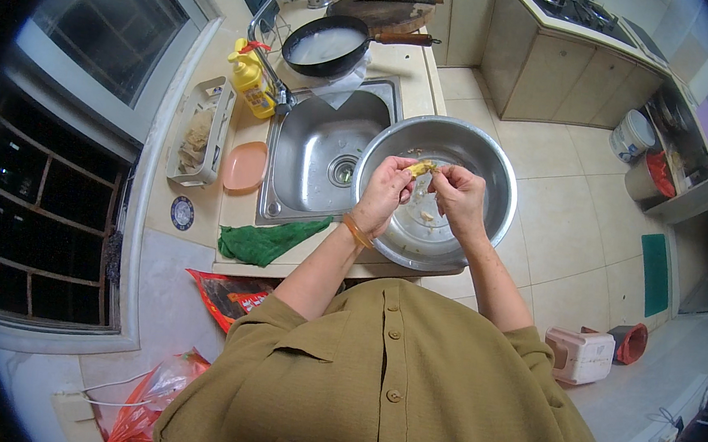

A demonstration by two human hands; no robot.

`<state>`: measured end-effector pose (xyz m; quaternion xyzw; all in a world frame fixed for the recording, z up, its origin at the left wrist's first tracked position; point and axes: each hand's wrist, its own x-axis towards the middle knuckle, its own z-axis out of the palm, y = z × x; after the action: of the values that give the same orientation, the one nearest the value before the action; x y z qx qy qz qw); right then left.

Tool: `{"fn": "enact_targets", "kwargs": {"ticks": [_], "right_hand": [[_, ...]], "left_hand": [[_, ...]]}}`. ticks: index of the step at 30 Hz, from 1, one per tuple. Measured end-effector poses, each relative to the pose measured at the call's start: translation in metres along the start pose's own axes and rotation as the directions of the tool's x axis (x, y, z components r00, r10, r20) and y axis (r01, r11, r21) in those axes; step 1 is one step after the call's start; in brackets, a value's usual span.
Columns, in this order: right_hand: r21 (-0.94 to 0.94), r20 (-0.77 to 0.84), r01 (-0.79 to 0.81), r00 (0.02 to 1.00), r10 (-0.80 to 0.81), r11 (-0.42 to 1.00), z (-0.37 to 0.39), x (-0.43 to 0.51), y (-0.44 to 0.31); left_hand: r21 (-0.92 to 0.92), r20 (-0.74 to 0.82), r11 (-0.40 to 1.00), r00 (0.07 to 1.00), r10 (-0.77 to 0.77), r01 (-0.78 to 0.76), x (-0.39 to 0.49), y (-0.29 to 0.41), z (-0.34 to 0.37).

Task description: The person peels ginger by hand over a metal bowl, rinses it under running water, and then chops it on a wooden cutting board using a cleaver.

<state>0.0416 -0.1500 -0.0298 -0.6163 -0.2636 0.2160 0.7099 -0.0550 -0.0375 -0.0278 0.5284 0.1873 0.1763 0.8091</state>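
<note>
Above a large steel basin [503, 204], my left hand [388, 189] holds a small yellow piece of food [421, 168] between thumb and fingers. An orange-brown bangle [358, 231] circles the left wrist. My right hand [460, 196] pinches the other end of the piece; exactly what its fingertips grip is too small to tell. Water and small pale scraps [427, 216] lie in the bottom of the basin. The basin overlaps the right side of a steel sink [314, 171], whose drain [344, 170] holds a bit of green.
A black wok [326, 46] with whitish liquid stands behind the sink, near a round chopping board [382, 10] with a knife. Left of the sink are a yellow pump bottle [255, 84], a pink dish [246, 166] and a plastic rack [217, 132]. A green cloth [267, 242] lies in front.
</note>
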Motion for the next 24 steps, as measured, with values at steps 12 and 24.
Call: {"fn": "enact_targets", "kwargs": {"ticks": [12, 24], "right_hand": [[0.189, 0.06, -0.134, 0.99, 0.125, 0.973, 0.0, 0.005, 0.002], [-0.093, 0.008, 0.088, 0.996, -0.087, 0.992, 0.003, -0.001, -0.014]], "left_hand": [[0.168, 0.046, 0.971, 0.985, 0.167, -0.173, 0.004, -0.012, -0.003], [-0.064, 0.046, 0.992, 0.993, -0.107, 0.11, 0.001, 0.005, -0.007]]}}
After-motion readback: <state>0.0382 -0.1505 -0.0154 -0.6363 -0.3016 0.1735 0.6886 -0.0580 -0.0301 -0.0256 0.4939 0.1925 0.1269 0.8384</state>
